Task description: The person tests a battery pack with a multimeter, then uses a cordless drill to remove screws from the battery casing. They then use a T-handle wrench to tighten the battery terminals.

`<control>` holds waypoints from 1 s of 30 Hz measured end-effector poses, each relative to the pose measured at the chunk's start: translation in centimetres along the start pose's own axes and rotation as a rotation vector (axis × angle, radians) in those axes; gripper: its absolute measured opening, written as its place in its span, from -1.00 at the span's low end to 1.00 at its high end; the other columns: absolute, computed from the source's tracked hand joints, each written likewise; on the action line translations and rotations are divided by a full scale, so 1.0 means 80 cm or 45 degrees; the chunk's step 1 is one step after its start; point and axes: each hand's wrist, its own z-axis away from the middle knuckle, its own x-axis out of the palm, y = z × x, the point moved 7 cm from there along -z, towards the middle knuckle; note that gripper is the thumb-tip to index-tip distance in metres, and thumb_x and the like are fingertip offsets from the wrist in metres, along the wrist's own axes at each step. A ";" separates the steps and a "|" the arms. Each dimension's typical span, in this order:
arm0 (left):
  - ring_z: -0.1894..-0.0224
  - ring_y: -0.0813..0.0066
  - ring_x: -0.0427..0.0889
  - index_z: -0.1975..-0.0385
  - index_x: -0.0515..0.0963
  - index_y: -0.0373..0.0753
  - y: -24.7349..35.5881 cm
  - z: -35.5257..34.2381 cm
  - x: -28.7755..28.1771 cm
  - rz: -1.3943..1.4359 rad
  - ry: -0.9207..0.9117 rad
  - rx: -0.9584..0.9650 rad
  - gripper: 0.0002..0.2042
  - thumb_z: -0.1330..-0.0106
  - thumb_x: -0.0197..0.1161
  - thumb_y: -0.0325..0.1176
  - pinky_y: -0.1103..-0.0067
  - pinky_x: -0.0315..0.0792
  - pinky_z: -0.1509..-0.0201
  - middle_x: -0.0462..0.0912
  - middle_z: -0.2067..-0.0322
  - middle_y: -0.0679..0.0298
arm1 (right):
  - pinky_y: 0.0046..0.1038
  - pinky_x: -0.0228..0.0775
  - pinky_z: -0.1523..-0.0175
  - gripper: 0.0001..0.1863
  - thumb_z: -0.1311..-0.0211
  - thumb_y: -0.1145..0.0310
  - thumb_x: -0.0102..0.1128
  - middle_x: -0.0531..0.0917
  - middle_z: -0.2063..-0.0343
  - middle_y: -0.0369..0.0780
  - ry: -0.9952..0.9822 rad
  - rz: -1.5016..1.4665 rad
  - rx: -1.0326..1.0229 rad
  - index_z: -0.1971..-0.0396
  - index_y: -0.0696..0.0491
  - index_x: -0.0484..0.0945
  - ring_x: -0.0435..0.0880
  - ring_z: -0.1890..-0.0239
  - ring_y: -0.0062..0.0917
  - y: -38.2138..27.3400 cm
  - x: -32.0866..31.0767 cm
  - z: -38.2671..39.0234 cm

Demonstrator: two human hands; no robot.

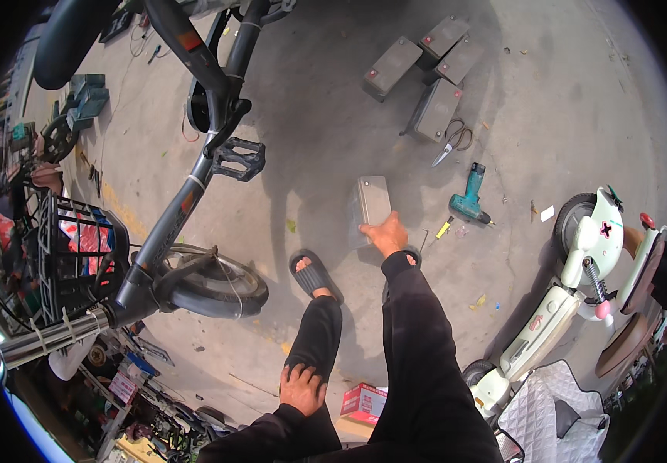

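Note:
Low in front of me, my right hand grips the near end of a grey block-shaped battery, thumb on one side; the far fingers are partly hidden. My left hand lies on my left leg with its fingers spread and holds nothing. Farther off on the ground, several similar batteries with red terminals sit grouped together. Scissors lie beside the nearest of them. A teal cordless drill rests to the right of my right hand, with a yellow-handled screwdriver close by.
A dark bicycle-like frame with a pedal and a wheel fills the left side, near a black basket. A pale green scooter stands at right. A red box sits by my legs. Teal batteries lie far left.

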 end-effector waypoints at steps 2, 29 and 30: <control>-0.13 0.20 0.47 0.36 0.70 -0.10 -0.001 0.001 -0.001 -0.001 -0.003 0.022 -0.80 -0.15 0.33 -0.14 0.07 0.17 -0.29 0.63 0.07 0.28 | -0.18 0.55 -0.04 -0.12 0.25 -0.06 0.59 0.69 0.12 0.02 0.155 -0.046 0.030 -0.01 0.20 0.41 0.69 0.04 -0.11 -0.034 -0.023 -0.040; -0.17 0.12 0.45 0.36 0.65 -0.01 -0.012 -0.041 -0.022 -0.058 -0.075 0.027 -0.76 0.10 0.37 -0.28 -0.02 0.15 -0.29 0.62 0.07 0.35 | -0.11 0.35 -0.22 0.27 0.19 0.39 0.62 0.30 -0.28 0.08 0.351 0.611 -0.307 -0.51 -0.27 -0.08 0.43 -0.24 -0.01 0.269 -0.137 -0.273; -0.17 0.13 0.45 0.36 0.65 -0.01 -0.008 -0.048 -0.023 -0.077 -0.099 0.029 -0.76 0.11 0.38 -0.28 -0.02 0.15 -0.29 0.62 0.08 0.35 | -0.12 0.37 -0.21 0.25 0.19 0.41 0.61 0.31 -0.27 0.07 0.387 0.565 -0.336 -0.50 -0.30 -0.06 0.46 -0.21 -0.02 0.268 -0.134 -0.276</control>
